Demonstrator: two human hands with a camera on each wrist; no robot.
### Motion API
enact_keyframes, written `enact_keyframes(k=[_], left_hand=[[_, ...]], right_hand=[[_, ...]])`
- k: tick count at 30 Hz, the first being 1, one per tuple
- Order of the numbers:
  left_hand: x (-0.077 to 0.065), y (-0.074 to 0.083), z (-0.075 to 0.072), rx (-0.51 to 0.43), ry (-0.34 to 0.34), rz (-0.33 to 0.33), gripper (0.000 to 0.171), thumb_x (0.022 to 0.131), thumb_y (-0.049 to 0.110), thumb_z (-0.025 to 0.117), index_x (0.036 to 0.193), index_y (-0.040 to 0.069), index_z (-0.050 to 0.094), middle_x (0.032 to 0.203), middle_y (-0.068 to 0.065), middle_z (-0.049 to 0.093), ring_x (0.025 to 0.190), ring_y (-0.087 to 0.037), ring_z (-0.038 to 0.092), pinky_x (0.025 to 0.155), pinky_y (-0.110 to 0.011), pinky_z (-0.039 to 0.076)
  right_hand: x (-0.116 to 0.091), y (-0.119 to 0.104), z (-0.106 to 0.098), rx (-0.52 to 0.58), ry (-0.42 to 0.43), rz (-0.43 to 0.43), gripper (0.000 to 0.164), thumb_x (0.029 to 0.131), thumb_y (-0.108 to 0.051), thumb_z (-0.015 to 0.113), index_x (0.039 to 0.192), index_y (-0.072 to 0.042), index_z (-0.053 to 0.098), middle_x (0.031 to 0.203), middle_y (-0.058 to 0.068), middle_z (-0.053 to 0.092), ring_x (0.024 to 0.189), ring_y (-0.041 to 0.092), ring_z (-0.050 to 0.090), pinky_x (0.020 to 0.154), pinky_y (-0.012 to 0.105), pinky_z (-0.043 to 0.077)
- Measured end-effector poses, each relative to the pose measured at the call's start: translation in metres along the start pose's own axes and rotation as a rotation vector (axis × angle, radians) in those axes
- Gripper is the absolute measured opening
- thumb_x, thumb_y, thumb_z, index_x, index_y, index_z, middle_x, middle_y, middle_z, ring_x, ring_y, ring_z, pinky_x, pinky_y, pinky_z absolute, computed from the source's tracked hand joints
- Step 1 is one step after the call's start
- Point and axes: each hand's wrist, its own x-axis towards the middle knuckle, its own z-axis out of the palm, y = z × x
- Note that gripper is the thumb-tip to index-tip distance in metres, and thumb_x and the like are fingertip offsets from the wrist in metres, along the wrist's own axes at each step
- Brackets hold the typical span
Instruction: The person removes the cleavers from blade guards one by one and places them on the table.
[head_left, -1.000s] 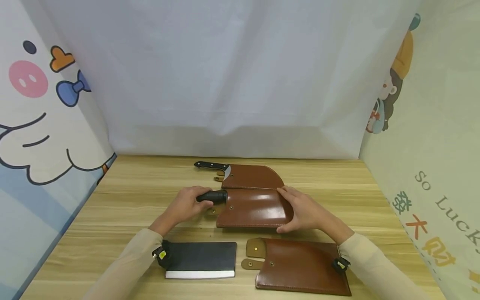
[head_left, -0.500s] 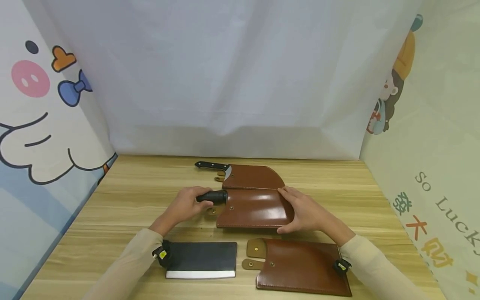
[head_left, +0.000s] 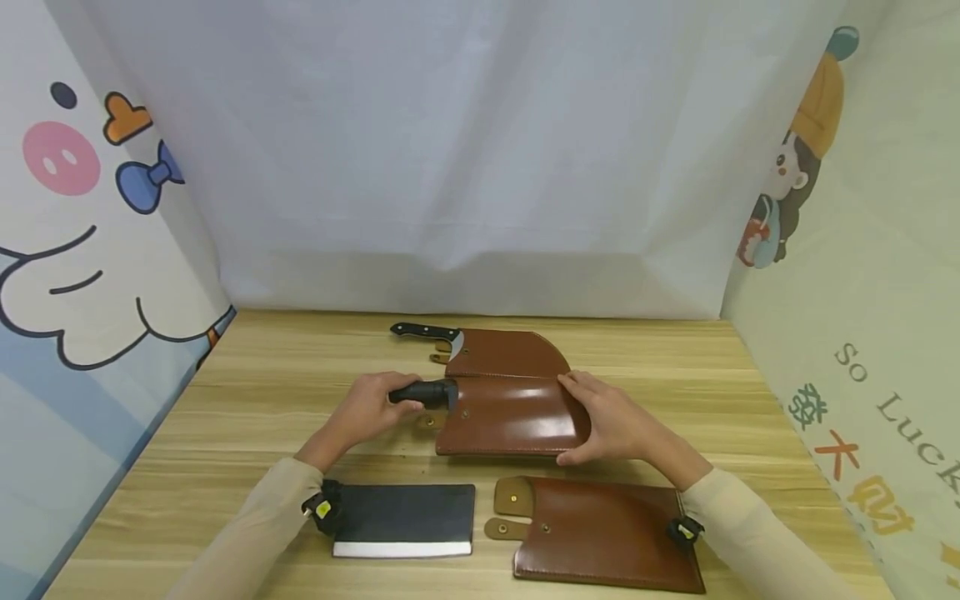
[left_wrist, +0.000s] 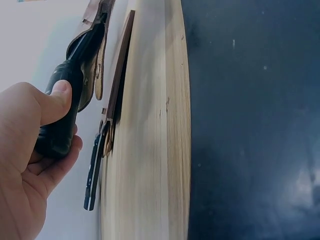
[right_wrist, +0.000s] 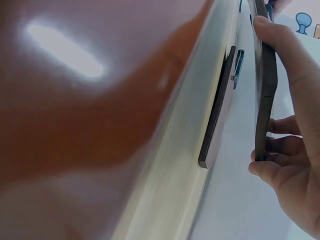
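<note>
My left hand (head_left: 365, 408) grips the black handle (head_left: 418, 393) of a cleaver, thumb on its near side. Most of the cleaver's blade is hidden in a glossy brown leather sheath (head_left: 517, 417); a narrow dark strip shows at the mouth. With my right hand (head_left: 617, 423) I hold the sheath's right end between thumb and fingers. In the right wrist view the sheath (right_wrist: 267, 90) is seen edge-on, raised above the table. The left wrist view has the handle (left_wrist: 62, 105) between thumb and fingers.
Behind lies a sheathed knife with a riveted black handle (head_left: 423, 331) in a brown sheath (head_left: 510, 353). In front, a dark cleaver blade (head_left: 405, 512) lies under my left wrist, beside a brown sheath (head_left: 600, 533) with tan snap straps. Printed cloth walls surround the wooden table (head_left: 277, 358).
The cleaver's handle has shifted slightly left and the sheath slightly right. A thin strip of blade is now visible at the sheath's mouth.
</note>
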Motion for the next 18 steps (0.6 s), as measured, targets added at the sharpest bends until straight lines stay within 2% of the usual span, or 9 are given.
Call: enact_keyframes(k=[18], left_hand=[[-0.0015,-0.003,0.0003,-0.016,-0.008,-0.004,0.046,0.088,0.025,0.082,0.124,-0.001,0.072,0.116,-0.017,0.075,0.1,-0.031,0.073,0.081,-0.047,0.058]], right_hand=[[-0.0042,0.0052,0.0046,0.005,0.032,-0.009,0.122,0.063,-0.062,0.09,0.151,0.007,0.042,0.151,0.032,0.044,0.139,0.049,0.044,0.107,0.059,0.044]])
